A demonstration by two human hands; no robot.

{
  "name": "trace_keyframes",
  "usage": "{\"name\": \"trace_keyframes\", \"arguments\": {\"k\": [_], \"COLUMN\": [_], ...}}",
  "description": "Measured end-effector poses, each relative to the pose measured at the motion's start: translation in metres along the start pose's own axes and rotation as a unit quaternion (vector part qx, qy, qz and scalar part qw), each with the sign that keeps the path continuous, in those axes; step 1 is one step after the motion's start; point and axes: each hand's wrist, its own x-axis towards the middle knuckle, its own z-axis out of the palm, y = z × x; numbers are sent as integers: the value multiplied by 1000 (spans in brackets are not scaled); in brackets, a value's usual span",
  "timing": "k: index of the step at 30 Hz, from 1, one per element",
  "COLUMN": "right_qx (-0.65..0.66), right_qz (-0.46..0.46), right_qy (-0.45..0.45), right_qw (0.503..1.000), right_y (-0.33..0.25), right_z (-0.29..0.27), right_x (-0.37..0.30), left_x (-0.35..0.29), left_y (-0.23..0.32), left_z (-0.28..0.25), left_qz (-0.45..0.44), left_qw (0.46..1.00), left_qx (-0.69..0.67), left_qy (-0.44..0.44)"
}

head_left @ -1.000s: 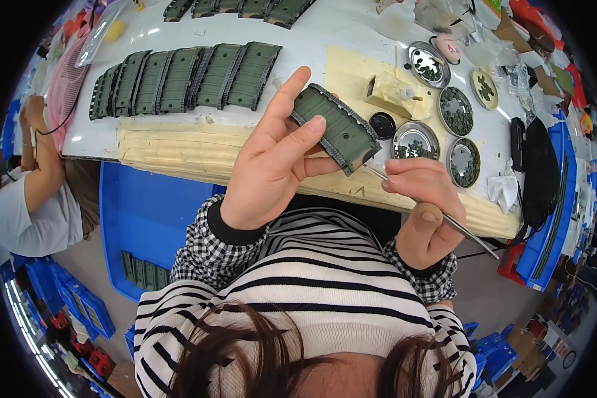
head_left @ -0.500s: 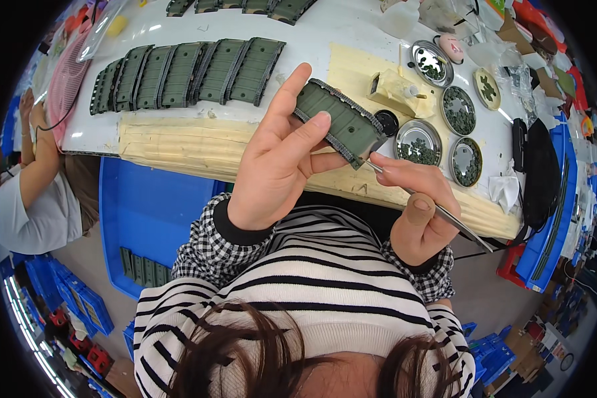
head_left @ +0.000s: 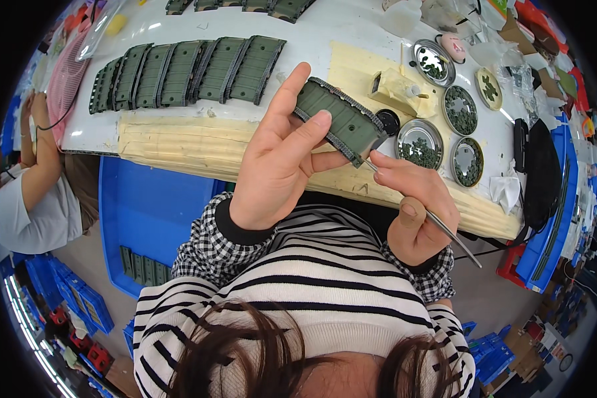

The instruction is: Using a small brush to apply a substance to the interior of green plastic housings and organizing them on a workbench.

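My left hand [head_left: 272, 159] grips a dark green toy tank hull [head_left: 343, 121] between thumb and fingers, its index finger sticking up past the far end. Ribbed tracks run along both long edges of the hull, and its flat face is turned up. In my right hand [head_left: 421, 209] is a slim pair of metal tweezers [head_left: 446, 230], pinched with the tip at the hull's near right corner. Whether a small part sits at the tip is too small to tell. Several similar green hulls [head_left: 179, 74] stand in a row on the table to the left.
Round metal dishes [head_left: 419, 143] of small green parts stand at the right, beside a tape-covered block [head_left: 399, 93] and a small black pot [head_left: 387, 122]. Padding [head_left: 179, 142] covers the table's front edge. Below is a blue bin [head_left: 159, 219]. Another person [head_left: 40, 199] sits at the left.
The tweezers have turned slightly in my right hand, their back end swinging down and nearer to me. My left hand and the hull have barely moved.
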Motion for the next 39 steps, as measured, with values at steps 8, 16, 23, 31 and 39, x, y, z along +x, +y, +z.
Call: {"name": "trace_keyframes", "arguments": {"k": [8,16,23,31,39], "right_qx": [-27,-23,-34,26,119], "right_qz": [3,0,2,17,67], "right_qy": [-22,-8,-9,11,116], "right_qw": [999,1000,999,999,984], "right_y": [-5,-5,-4,-1,8], "right_z": [-4,-3,-2,-6,-11], "right_x": [2,1,0,-3,-1], "left_x": [0,0,-1,-1,10], "left_y": [0,0,-3,2,17], "left_z": [-2,2,4,2,-11], "left_qz": [-8,-2,9,-8,-113], "left_qw": [1000,1000,1000,1000,988], "left_qx": [11,4,9,12,-32], "left_qy": [-8,-4,9,-17,-100]}}
